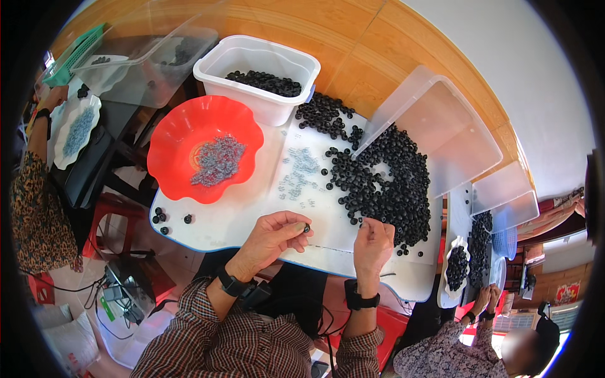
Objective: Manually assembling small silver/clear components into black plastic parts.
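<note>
My left hand [272, 240] is closed in a pinch on a small round black part [307, 227], held between thumb and forefinger above the front of the white table [236, 217]. My right hand [374, 244] is pinched too, fingertips at the near edge of a big heap of like black parts [394, 183]. Whatever is in that pinch is too small or hidden to make out. Between the hands and the back of the table lies a loose scatter of tiny clear bluish pieces [299, 167]. Several loose black parts [160, 215] sit near the table's left corner.
A red scalloped bowl [167, 135] contains more tiny pieces. Behind it stands a white bin [252, 104] with black parts. A clear plastic box [450, 126] leans over the heap at right. Co-workers sit left [41, 208] and right [441, 349] at other tables.
</note>
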Available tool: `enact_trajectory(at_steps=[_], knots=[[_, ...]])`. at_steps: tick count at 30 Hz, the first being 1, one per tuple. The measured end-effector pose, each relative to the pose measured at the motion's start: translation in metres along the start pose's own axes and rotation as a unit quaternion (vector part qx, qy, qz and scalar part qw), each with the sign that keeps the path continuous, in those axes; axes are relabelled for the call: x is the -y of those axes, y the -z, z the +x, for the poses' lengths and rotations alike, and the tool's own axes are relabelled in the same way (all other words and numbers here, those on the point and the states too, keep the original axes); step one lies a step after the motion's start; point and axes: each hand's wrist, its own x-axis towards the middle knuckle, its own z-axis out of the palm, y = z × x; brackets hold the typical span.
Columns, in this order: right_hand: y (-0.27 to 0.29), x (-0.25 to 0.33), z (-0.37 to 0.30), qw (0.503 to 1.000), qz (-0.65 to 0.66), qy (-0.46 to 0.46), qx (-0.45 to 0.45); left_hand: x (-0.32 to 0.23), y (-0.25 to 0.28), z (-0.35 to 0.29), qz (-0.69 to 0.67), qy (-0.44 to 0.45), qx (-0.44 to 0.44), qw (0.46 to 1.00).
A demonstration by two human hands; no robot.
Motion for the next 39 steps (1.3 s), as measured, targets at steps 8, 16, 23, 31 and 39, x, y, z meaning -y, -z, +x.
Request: enact_trajectory(at_steps=[8,16,23,31,39], knots=[[-0.006,-0.002,-0.002,0.993,-0.104,0.048,-0.010,0.000,-0.001,0.001,-0.002,0.002,0.000,1.000],[-0.010,0.000,-0.003,0.991,-0.108,0.076,-0.015,0.000,-0.002,0.000,0.005,0.003,-0.003,1.000],[-0.015,0.002,-0.006,0.986,-0.133,0.094,-0.022,0.000,-0.001,-0.001,-0.004,0.000,0.002,1.000],[-0.010,0.010,-0.014,0.991,-0.086,0.101,-0.017,-0.001,-0.001,-0.001,-0.008,0.005,0.007,1.000],[-0.003,0.018,-0.019,0.997,-0.037,0.023,0.065,0.000,0.000,0.000,-0.008,0.001,0.012,1.000]])
